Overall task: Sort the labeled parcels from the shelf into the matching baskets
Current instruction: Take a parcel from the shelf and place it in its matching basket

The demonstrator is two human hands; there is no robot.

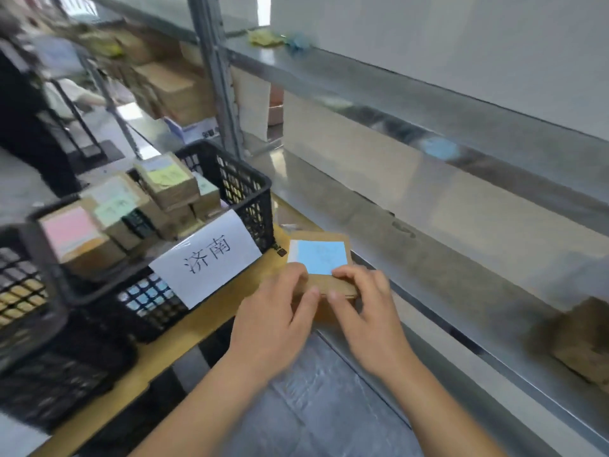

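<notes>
A white paper sign (206,257) taped to the front wall of the black basket (244,186) reads "济南" in black handwritten characters — the only text that can be made out. The blue label (321,257) on the small cardboard parcel (329,282) carries faint marks too blurred to read, and the coloured labels on the parcels in the basket (161,174) are likewise illegible.
</notes>
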